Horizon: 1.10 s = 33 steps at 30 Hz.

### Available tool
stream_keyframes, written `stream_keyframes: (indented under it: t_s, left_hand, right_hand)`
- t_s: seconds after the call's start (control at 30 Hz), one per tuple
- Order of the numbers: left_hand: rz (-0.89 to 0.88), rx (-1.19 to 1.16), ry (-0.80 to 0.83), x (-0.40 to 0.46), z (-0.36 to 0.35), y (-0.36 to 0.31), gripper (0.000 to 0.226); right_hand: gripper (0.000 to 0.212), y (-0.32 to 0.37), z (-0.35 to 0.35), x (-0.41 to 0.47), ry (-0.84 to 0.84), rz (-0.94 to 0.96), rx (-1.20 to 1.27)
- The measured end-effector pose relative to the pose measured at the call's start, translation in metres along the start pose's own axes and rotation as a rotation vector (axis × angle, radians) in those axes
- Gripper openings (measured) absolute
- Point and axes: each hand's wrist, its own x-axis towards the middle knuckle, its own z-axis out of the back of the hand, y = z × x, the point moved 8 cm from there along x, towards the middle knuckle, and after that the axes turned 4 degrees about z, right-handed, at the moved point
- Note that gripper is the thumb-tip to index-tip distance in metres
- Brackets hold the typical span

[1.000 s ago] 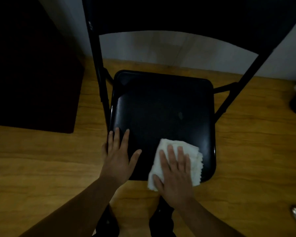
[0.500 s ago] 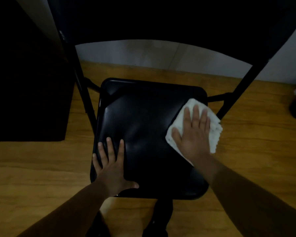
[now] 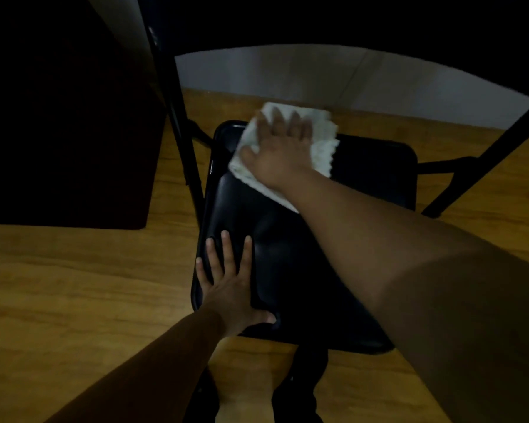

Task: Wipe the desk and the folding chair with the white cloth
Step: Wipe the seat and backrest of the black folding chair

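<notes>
right hand [image 3: 280,148] slid fluffy white cloth [image 3: 322,141] to seat's back-left | flat, pressing | left hand [image 3: 229,285] splayed on glossy seat [image 3: 364,184]

Right hand [image 3: 280,148] flat on white cloth [image 3: 322,141], pressing it against back-left corner of black folding chair [image 3: 364,209] seat. Left hand [image 3: 231,286] splayed flat on front-left seat edge. Wooden floor [image 3: 74,285] beneath.

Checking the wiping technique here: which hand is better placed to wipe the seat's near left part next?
Probably the right hand: it already presses the white cloth flat on the seat at its far left corner. The left hand lies bare on that near left part, bracing, and would need to lift away.
</notes>
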Motion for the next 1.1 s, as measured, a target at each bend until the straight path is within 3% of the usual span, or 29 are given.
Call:
stream_keyframes:
  t_s: [0.17,0.3,0.57,0.7,0.83,0.93,1.03,1.1]
  left_hand:
    - [-0.011,0.003,0.029,0.000,0.000,-0.001,0.154]
    - [-0.012,0.019,0.049,0.002,-0.005,0.001,0.150]
    - [-0.112,-0.076,-0.073,0.004,-0.004,0.001,0.156]
    - [-0.169,-0.157,-0.136,0.003,0.000,0.003,0.141]
    - [-0.235,-0.471,-0.291,-0.008,0.014,0.015,0.092]
    - [-0.258,-0.686,-0.328,-0.021,0.024,0.029,0.076]
    - [-0.247,-0.886,-0.288,-0.027,0.033,0.038,0.083]
    - [-0.261,-0.932,-0.242,-0.028,0.033,0.039,0.082]
  right_hand:
    - [0.087,0.074,-0.023,-0.033,-0.051,0.250,-0.092]
    - [0.083,0.061,-0.045,-0.087,-0.079,0.378,-0.121]
    - [0.084,-0.098,-0.031,-0.140,-0.137,0.052,-0.120]
    - [0.083,-0.141,-0.026,-0.162,-0.153,-0.202,-0.079]
    - [0.084,-0.090,-0.041,-0.163,-0.131,-0.348,-0.018]
    - [0.086,0.004,-0.065,-0.165,-0.077,-0.119,-0.045]
    - [0.096,0.082,-0.094,-0.190,-0.035,0.115,-0.094]
    - [0.093,0.098,-0.108,-0.208,-0.007,0.207,-0.108]
